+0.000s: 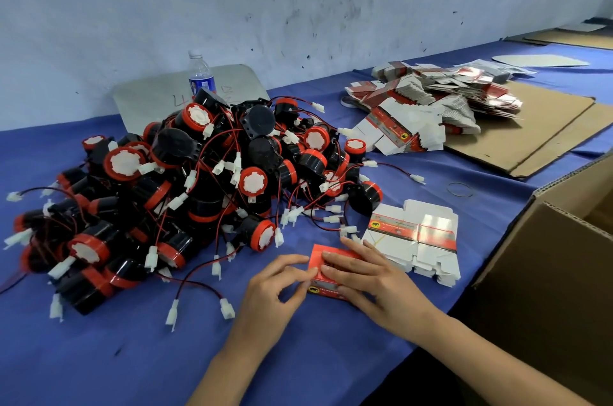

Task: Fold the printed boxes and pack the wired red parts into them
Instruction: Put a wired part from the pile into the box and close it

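A small red printed box (pixel 326 254) stands folded on the blue tablecloth near the front edge. My left hand (pixel 277 286) pinches its left end with thumb and fingers. My right hand (pixel 366 276) lies flat over its top and right side. A large heap of black and red round parts (pixel 185 186) with red-black wires and white plugs fills the left and middle of the table. A small stack of flat unfolded boxes (pixel 414 236) lies just right of my hands. A bigger pile of flat boxes (pixel 428 103) sits at the back right.
An open brown carton (pixel 544 259) stands at the right table edge. Flat cardboard sheets (pixel 537 137) lie under the far pile. A water bottle (pixel 200 74) and a grey board (pixel 156 97) stand by the wall. A rubber band (pixel 459 189) lies near the carton.
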Motion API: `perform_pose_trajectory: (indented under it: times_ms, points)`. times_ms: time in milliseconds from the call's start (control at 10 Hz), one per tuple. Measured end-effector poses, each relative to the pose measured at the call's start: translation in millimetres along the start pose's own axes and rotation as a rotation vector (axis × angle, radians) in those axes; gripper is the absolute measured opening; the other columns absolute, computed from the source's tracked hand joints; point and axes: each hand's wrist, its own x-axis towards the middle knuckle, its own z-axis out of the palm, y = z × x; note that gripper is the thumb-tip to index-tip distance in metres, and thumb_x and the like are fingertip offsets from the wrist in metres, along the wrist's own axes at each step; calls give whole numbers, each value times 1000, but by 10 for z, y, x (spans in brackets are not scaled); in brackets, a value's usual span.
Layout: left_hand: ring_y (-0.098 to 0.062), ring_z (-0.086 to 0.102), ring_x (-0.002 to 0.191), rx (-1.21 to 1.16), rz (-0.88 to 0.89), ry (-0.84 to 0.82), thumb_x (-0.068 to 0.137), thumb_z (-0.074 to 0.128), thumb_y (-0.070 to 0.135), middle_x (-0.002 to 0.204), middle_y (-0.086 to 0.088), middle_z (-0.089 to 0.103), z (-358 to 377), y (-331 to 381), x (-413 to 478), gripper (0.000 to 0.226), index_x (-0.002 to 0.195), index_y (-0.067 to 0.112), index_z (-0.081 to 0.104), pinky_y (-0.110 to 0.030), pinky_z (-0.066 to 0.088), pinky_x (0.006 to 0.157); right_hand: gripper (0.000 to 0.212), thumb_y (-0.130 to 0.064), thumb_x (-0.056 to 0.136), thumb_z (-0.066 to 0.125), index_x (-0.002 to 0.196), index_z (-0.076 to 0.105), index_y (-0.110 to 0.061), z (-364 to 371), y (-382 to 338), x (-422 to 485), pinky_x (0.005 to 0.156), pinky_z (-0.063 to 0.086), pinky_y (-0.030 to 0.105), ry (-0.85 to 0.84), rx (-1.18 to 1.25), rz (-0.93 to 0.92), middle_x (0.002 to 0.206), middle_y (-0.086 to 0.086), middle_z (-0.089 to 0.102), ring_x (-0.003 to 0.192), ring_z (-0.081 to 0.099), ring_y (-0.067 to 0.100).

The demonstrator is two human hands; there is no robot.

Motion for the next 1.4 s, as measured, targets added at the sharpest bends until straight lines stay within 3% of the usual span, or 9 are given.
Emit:
perform_pose_trajectory:
  times_ms: [300,500,700,800,900,1100,1200,1300,1400]
  points:
    - [-1,59,102,118,22,-64,82,75,10,141,14,43,34,-63,-101,36,113,26,68,-27,55,82,44,-16,94,59,137,52,-20,78,-37,-96,112,33,45,41,-63,-17,146,-4,43,135,35,37]
    - [8,33,132,97,34,-113,84,71,33,147,31,27,-32,-33,-113,61,135,48,41,-14,38,101,40,-41,84,64,123,57,-38,27,-379,-90,97,46,33,267,525,326,123,-20,60,113,57,9]
    - [10,42,122,-4,29,-123,84,70,35,137,39,33,-60,9,-149,66,135,54,32,-12,42,96,58,-32,70,84,115,49,-44,-192,-498,-182,94,44,21,171,413,325,115,-21,54,112,50,-1]
    - [8,52,110,-66,-74,-13,83,61,39,132,32,41,-72,9,-142,66,136,61,29,-6,44,82,44,-22,66,85,101,61,-31,-528,-455,-170,77,48,16,456,595,529,94,-12,68,88,60,-1]
    - [4,60,95,-84,-95,151,87,54,29,122,29,53,-66,-54,-131,51,128,58,43,-2,42,79,35,-24,67,72,100,62,-14,-1015,-280,-154,70,54,24,938,1268,666,86,-2,74,80,69,12]
    - [4,65,77,-47,-96,151,91,44,27,109,23,59,-79,-80,-109,42,122,54,52,-6,46,70,50,-37,87,66,117,51,0,-1727,118,-246,88,55,35,1613,2015,422,119,21,61,107,63,32]
    - [6,64,74,-41,-99,133,89,46,22,108,26,59,-70,-40,-105,47,119,57,51,-4,45,69,57,-38,88,61,114,49,12,-1718,190,-220,93,53,42,1540,2107,329,116,33,60,106,62,43]
    - [5,64,74,-34,-110,115,89,48,15,106,27,59,-68,-48,-113,49,116,55,55,-7,48,67,55,-40,86,61,116,57,6,-1443,200,-139,95,52,40,1228,1903,499,117,25,64,107,65,34]
    - [4,63,72,-11,-131,103,90,54,-5,105,26,58,-55,-73,-124,55,111,45,61,-11,49,65,38,-30,89,65,125,57,-23,-1124,288,-86,114,32,40,488,724,793,138,2,53,129,48,16]
